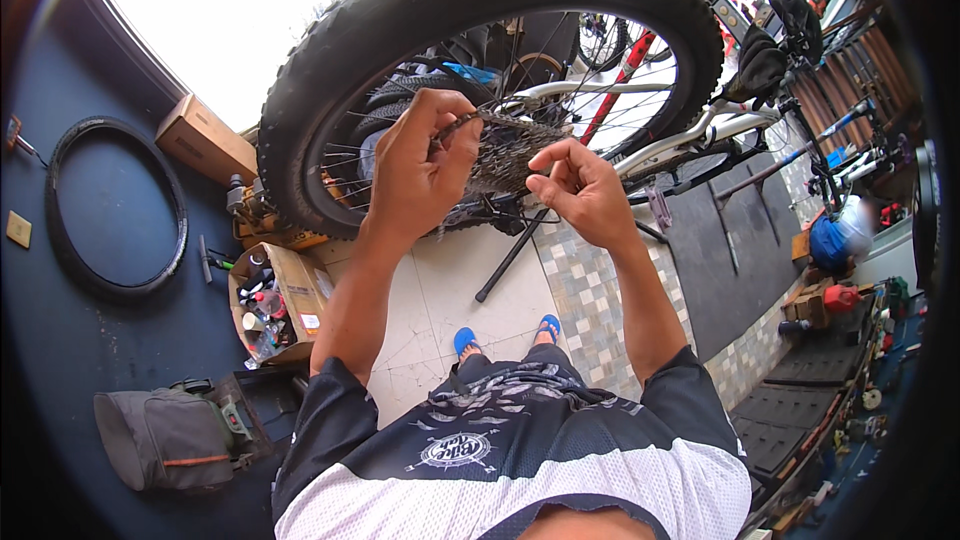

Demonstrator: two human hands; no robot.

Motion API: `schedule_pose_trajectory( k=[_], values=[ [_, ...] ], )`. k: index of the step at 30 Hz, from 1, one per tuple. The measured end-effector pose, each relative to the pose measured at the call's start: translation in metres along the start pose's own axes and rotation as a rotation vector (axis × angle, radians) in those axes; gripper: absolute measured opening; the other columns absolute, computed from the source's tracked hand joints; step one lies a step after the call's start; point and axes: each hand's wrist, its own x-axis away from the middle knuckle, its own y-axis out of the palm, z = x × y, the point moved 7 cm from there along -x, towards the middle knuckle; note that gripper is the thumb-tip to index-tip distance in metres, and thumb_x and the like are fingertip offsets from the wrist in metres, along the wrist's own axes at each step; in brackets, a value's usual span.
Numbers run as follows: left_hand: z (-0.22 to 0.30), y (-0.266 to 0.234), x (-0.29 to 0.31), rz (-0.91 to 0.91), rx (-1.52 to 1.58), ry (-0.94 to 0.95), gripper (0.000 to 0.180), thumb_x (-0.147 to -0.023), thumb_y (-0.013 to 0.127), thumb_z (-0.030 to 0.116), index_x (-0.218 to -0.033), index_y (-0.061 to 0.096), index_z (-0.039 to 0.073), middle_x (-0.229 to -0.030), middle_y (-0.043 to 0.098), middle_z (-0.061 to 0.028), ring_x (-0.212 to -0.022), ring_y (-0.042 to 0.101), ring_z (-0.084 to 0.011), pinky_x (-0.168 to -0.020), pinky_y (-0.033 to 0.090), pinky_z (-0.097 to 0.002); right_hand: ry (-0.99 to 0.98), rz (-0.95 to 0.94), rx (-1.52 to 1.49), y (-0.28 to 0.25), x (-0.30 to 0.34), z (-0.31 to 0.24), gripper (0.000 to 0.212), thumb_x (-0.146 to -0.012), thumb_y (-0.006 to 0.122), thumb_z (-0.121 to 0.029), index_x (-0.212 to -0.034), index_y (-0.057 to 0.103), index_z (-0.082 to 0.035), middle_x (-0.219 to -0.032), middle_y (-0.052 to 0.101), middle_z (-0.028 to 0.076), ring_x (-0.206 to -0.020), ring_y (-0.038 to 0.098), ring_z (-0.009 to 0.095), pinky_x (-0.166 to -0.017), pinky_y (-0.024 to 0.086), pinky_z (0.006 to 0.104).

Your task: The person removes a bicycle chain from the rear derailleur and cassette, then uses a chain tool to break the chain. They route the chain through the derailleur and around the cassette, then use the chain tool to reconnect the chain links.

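Straight ahead stands a bicycle rear wheel with a fat knobby tyre (335, 45). At its hub is the cassette (500, 162), a stack of toothed sprockets. My left hand (425, 165) is closed, pinching a length of bicycle chain (525, 127) that runs across the upper part of the cassette. To the right of the sprockets, my right hand (585, 190) has its thumb and fingers pressed together. A small dark bit shows at those fingertips, but I cannot make out what it is. The white bicycle frame (690, 140) extends to the right behind that hand.
A cardboard box (300, 290) of bottles and tools sits at left, near a grey bag (165, 435). A loose tyre (60, 210) hangs on the dark wall. A black stand leg (510, 260) slants below the wheel. At far right, a person (840, 235) is near toolboxes (800, 400).
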Motion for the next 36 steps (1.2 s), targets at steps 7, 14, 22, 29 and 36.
schedule_pose_trajectory(
  k=[7, 14, 22, 29, 36],
  values=[
    [-0.016, -0.016, 0.026, 0.017, 0.086, -0.066, 0.015, -0.099, 0.07, 0.012, -0.109, 0.062, 0.004, -0.081, 0.064, -0.0013, -0.066, 0.05, -0.0035, -0.058, 0.041, -0.0232, 0.014, -0.222, 0.13, 0.044, -0.022, -0.015, 0.045, -0.094, 0.081, -0.028, -0.132, 0.072, -0.004, -0.073, 0.061, -0.003, -0.068, 0.055, 0.005, -0.063, 0.046, 0.023],
    [-0.023, -0.019, 0.021, -0.035, 0.208, -0.156, 0.013, -0.101, 0.071, 0.01, -0.11, 0.064, 0.003, -0.089, 0.06, 0.0036, -0.078, 0.051, -0.0013, -0.067, 0.043, -0.0193, 0.083, -0.096, -0.475, 0.049, -0.025, -0.033, 0.042, -0.102, 0.074, -0.024, -0.136, 0.067, 0.0, -0.089, 0.067, -0.004, -0.073, 0.057, -0.001, -0.066, 0.047, 0.016],
    [-0.004, -0.025, -0.001, -0.033, 0.155, -0.033, 0.013, -0.101, 0.072, 0.011, -0.108, 0.065, 0.002, -0.089, 0.062, 0.0028, -0.078, 0.055, -0.0043, -0.069, 0.046, -0.0213, -0.039, 0.169, 0.397, 0.025, -0.017, -0.032, 0.029, -0.093, 0.084, -0.031, -0.103, 0.07, -0.007, -0.068, 0.055, -0.006, -0.06, 0.045, 0.003, -0.056, 0.035, 0.0228],
    [0.063, 0.002, -0.039, -0.08, -0.033, 0.231, 0.012, -0.098, 0.072, 0.008, -0.105, 0.067, 0.0, -0.078, 0.066, -0.0041, -0.069, 0.055, -0.0054, -0.062, 0.046, -0.0246, -0.162, 0.448, 0.825, -0.04, -0.035, 0.013, 0.034, -0.094, 0.078, -0.039, -0.1, 0.059, -0.012, -0.068, 0.065, 0.005, -0.065, 0.07, 0.029, -0.062, 0.053, 0.0438],
    [0.136, 0.038, -0.097, -0.122, -0.205, 0.328, 0.016, -0.1, 0.07, 0.017, -0.107, 0.067, 0.002, -0.094, 0.075, -0.0102, -0.075, 0.069, -0.0189, -0.067, 0.055, -0.0325, -0.069, 0.57, 0.825, -0.145, -0.026, 0.027, 0.03, -0.093, 0.079, -0.037, -0.103, 0.069, -0.01, -0.064, 0.056, 0.003, -0.058, 0.056, 0.019, -0.058, 0.047, 0.0381]
  ],
)
